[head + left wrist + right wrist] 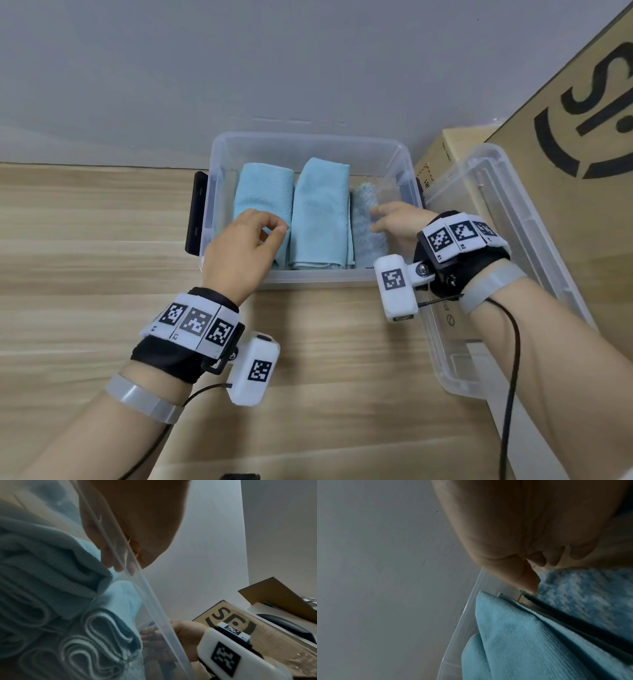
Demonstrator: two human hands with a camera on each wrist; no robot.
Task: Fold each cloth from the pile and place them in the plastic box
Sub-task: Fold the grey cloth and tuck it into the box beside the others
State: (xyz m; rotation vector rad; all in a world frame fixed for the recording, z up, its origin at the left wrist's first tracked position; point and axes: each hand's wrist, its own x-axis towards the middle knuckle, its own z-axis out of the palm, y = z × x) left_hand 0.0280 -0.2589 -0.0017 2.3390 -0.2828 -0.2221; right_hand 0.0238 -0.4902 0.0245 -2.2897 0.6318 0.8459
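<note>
Wooden tabletop [85,219] supports the plastic box [310,140]; inside it, three folded cloths stand side by side. Right hand [397,219] fingers press the mottled cloth [364,219] against the box's right wall, probably to seat it. Left hand [239,246] hovers over the box's near-left corner, loosely curled, empty.

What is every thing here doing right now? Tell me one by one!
plastic box: open, three cloths inside
left cloth: folded
middle cloth: folded
fluffy cloth: tucked at the right wall
lid: off, beside the box
left hand: empty, fingers loosely curled
right hand: touching the fluffy cloth
</note>
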